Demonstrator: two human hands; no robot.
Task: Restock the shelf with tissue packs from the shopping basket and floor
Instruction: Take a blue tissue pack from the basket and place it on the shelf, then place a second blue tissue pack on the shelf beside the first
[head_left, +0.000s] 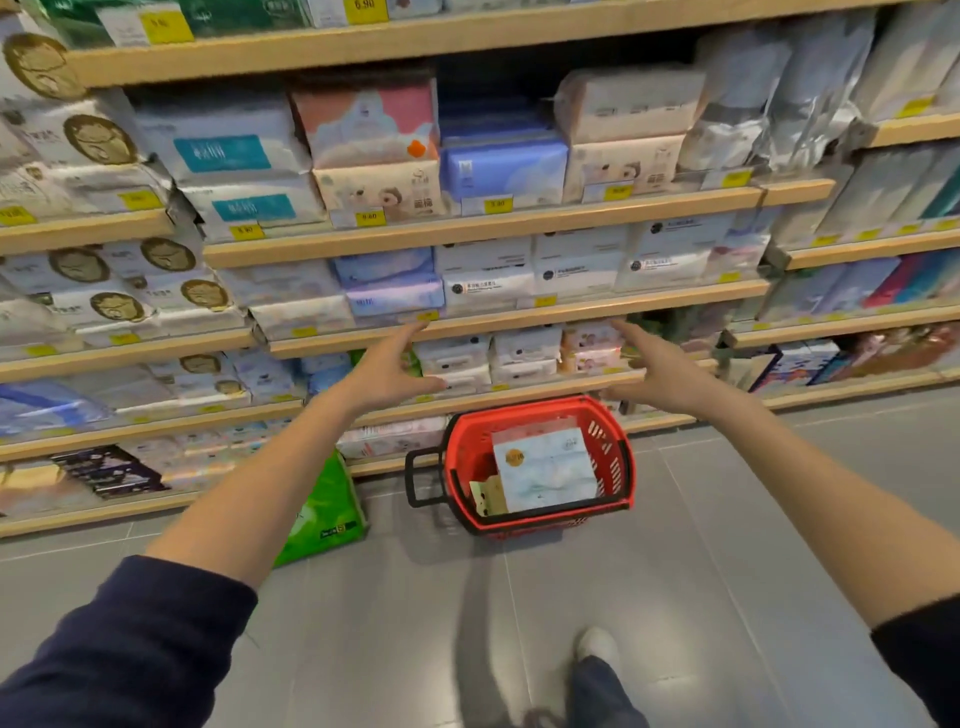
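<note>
While both hands hang open and empty before the shelving, the step in hand looks like a reach down for the next pack. Nearest the person, a white shoe (598, 644) stands on bare grey floor tiles (727, 597), well below and behind both hands, so there is room to step in or crouch. Under the left forearm a green tissue pack (322, 506) leans on the floor against the bottom shelf.

Below and between the hands sits the red shopping basket (621, 457), its black handle (415, 480) jutting out on the left-hand side. Inside lies a pale blue-and-white tissue pack (545, 467), with a smaller beige pack (488, 496) tucked beside it.

The left hand (387, 369) and right hand (657, 371) are spread with fingers straight and palms turned toward each other, gripping nothing.

To do the pick well, both hands should probably drop straight over the basket, take the large pack by its two ends and lift it clear of the rim before swinging forward. The film wrap likely dimples, so a firm, even hold suits it.

Just beyond the fingertips the wooden shelf lip (519, 317) projects, and the stock behind it looks tightly stacked. Farther up, above the blue packs (504, 171), a dark gap (493, 83) seems the clearest open room. A pack would have to pass over that shelf's lip and under the board above.
</note>
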